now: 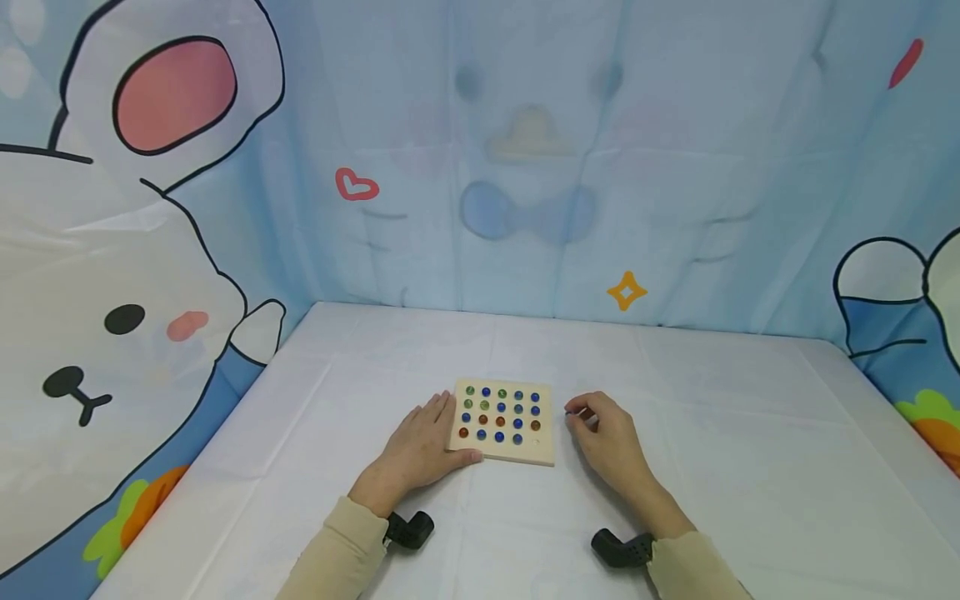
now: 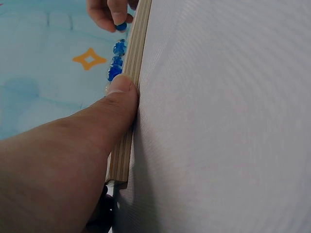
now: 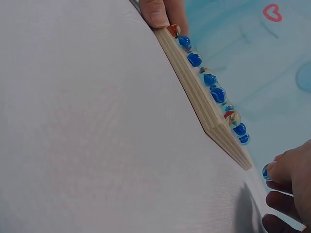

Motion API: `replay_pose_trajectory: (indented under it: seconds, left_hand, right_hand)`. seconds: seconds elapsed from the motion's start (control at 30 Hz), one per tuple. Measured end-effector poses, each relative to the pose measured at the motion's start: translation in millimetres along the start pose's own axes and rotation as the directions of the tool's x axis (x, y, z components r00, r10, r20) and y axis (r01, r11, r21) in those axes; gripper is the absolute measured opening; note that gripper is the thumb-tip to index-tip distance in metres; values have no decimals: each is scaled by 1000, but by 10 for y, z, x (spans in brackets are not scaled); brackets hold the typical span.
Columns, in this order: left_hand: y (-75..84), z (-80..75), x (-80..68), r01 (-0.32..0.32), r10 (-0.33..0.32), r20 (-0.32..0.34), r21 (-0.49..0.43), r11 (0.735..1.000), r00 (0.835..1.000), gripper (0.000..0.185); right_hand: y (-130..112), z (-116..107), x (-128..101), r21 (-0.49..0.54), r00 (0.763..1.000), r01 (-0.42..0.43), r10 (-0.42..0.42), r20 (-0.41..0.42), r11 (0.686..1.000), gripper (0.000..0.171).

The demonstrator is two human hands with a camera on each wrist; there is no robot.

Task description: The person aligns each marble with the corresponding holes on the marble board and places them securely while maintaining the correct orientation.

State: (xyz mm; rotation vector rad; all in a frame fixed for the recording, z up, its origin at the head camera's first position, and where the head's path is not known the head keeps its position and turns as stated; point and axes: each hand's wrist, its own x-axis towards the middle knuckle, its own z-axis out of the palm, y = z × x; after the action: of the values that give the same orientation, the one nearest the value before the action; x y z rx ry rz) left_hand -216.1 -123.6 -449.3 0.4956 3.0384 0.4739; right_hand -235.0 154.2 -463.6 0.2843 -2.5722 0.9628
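A square wooden board (image 1: 517, 452) lies on the table, bearing rows of blue, green and reddish-brown glass marbles. The hollow in its near right corner holds no marble. My left hand (image 1: 422, 443) lies along the board's left side with straight fingers, its thumb (image 2: 121, 90) against the near edge. Just right of the board, my right hand (image 1: 609, 437) pinches a blue marble (image 3: 266, 172) between thumb and finger. In the left wrist view that marble (image 2: 121, 26) shows under the fingertips, past several marbles on the board.
A white cloth (image 1: 750, 450) covers the table around the board. Behind it hangs a light blue printed curtain (image 1: 675, 183), with a cartoon bear (image 1: 150, 250) at the left. Both wrists carry a black camera mount, such as the right one (image 1: 621, 548).
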Motion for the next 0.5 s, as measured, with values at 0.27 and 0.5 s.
replay_pose_trajectory:
  seconds: [0.27,0.5]
  left_hand:
    - [-3,0,-8,0,0,-3,-13,1000,1000,98]
    - [5,-10,-17,-2,2,-5,-22,1000,1000,98]
  right_hand:
    - [-89,-46,-53,19,1000,17,-18,19,1000,14]
    - [-220,-37,-106,45,998,35,-37,42,998,15]
